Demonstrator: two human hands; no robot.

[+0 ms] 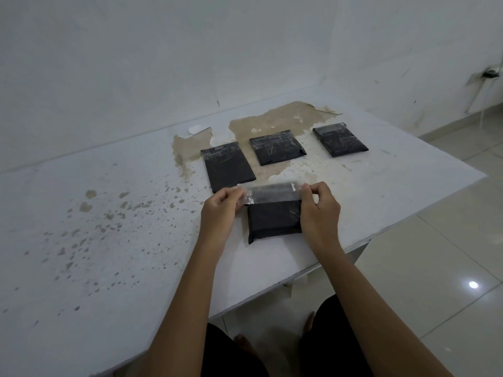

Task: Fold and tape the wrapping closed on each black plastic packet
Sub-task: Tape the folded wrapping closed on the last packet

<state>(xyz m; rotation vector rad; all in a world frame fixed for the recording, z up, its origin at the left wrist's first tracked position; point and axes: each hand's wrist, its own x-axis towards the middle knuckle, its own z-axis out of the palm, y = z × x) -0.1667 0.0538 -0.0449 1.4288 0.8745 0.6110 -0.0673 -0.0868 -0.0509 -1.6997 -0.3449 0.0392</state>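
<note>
A black plastic packet (273,221) lies on the white table (109,240) in front of me. Stretched across its far edge is a strip of clear tape (268,194). My left hand (220,210) pinches the tape's left end and my right hand (318,210) pinches its right end. I cannot tell whether the tape touches the packet. Three more black packets lie farther back: one at the left (228,165), one in the middle (276,149), one at the right (340,141), each with shiny tape marks on top.
The tabletop is worn, with bare brown patches (272,123) near the back packets and speckles to the left. The table's right edge (408,221) runs diagonally beside a tiled floor (435,268). A white wall stands behind. My legs show below the front edge.
</note>
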